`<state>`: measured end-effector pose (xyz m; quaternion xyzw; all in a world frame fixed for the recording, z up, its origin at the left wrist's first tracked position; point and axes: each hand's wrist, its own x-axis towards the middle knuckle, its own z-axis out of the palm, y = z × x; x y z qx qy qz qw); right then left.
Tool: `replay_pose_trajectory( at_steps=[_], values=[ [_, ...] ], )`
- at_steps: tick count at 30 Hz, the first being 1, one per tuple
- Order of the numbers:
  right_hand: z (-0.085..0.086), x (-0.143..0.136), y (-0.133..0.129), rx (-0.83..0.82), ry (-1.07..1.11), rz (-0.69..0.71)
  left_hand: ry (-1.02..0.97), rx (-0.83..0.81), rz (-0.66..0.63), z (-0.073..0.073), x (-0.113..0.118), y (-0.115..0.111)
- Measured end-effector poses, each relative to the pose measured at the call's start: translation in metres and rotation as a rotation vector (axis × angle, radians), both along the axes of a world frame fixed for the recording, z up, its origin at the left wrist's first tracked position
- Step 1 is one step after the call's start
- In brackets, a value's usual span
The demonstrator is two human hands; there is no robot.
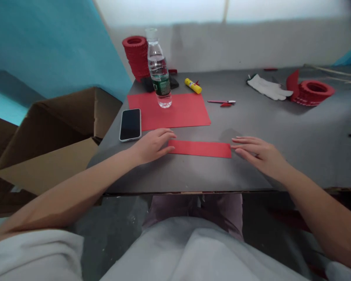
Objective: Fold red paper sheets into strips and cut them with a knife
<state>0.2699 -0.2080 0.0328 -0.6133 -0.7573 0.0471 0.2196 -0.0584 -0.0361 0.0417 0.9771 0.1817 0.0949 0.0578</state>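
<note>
A long strip of red paper lies flat on the grey table, near its front edge. My left hand is at the strip's left end, fingers stretched out and touching or just over that end. At the right end, my right hand has its fingers extended, with the fingertips at or very close to the paper's edge. Neither hand grips anything. Behind the strip lies a larger red sheet, with a water bottle standing upright on it. A phone overlaps the sheet's left side.
Behind the bottle rises a stack of red paper rings. A yellow glue stick, a thin pen-like tool, a white glove and more red rings lie farther back. An opened cardboard box stands left of the table.
</note>
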Motion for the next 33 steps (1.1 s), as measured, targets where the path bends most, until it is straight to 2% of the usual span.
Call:
replay_pose_trajectory(
  at_steps=[3, 4, 8, 14, 18, 23, 25, 29, 31, 33],
  values=[
    [-0.013, -0.014, 0.006, -0.057, -0.137, 0.195, 0.104, 0.091, -0.043, -0.007, 0.030, -0.006],
    [-0.018, -0.018, 0.006, -0.084, -0.187, 0.222, 0.136, 0.112, -0.067, -0.010, 0.039, -0.008],
    [-0.028, -0.021, -0.005, -0.116, -0.298, 0.201, 0.187, 0.172, -0.071, -0.017, 0.056, -0.014],
    [-0.017, -0.015, -0.021, -0.079, -0.337, 0.160, 0.193, 0.167, -0.063, -0.012, 0.054, -0.015],
    [-0.011, -0.010, -0.014, -0.046, -0.227, 0.070, 0.255, 0.053, -0.016, -0.005, 0.060, -0.007],
    [-0.010, -0.007, -0.002, 0.013, -0.101, -0.005, 0.338, -0.353, 0.085, 0.005, 0.075, 0.010],
    [-0.010, -0.007, 0.001, -0.001, -0.055, -0.043, 0.364, -0.455, 0.121, 0.006, 0.080, 0.013],
    [-0.009, -0.010, 0.004, -0.055, 0.056, -0.066, 0.341, -0.465, 0.163, 0.003, 0.085, 0.008],
    [-0.006, -0.014, 0.006, -0.100, 0.118, -0.083, 0.256, -0.431, 0.139, 0.002, 0.084, 0.000],
    [-0.003, -0.020, 0.009, -0.176, 0.215, -0.164, 0.135, -0.475, 0.136, 0.003, 0.081, -0.011]
  ],
)
